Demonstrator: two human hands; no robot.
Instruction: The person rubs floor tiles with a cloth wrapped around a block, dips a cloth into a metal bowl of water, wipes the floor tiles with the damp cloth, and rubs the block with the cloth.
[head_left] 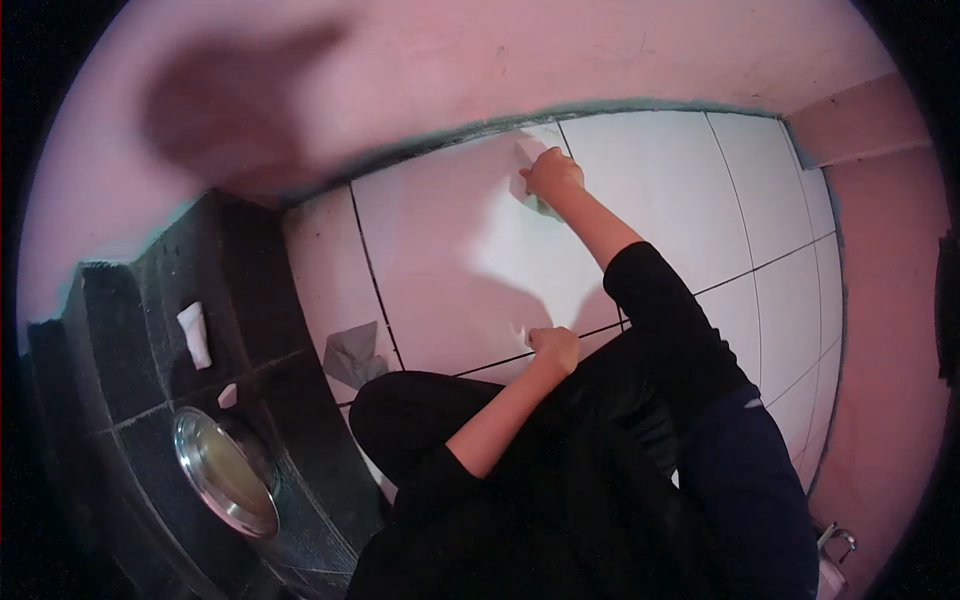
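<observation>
My right hand point(555, 175) reaches far out over the white floor tiles point(640, 170), close to the foot of the pink wall. Its fingers are closed on a pale, flat-edged piece point(529, 150) that rests against the tile; its exact kind does not show. Nearer my knees, my left hand point(555, 349) is curled low over the tile by a dark grout line. Whether anything is inside its fingers is hidden. A grey folded sheet point(352, 354) lies on the tile to the left, beside my knee.
On the dark tiled step point(150, 350) at left stand a shiny metal bowl point(190, 462) with cloudy liquid, a white rolled tube-like thing point(195, 335) and a small white chunk point(228, 396). The pink wall point(450, 70) bounds the far side. A metal fitting point(838, 540) shows at lower right.
</observation>
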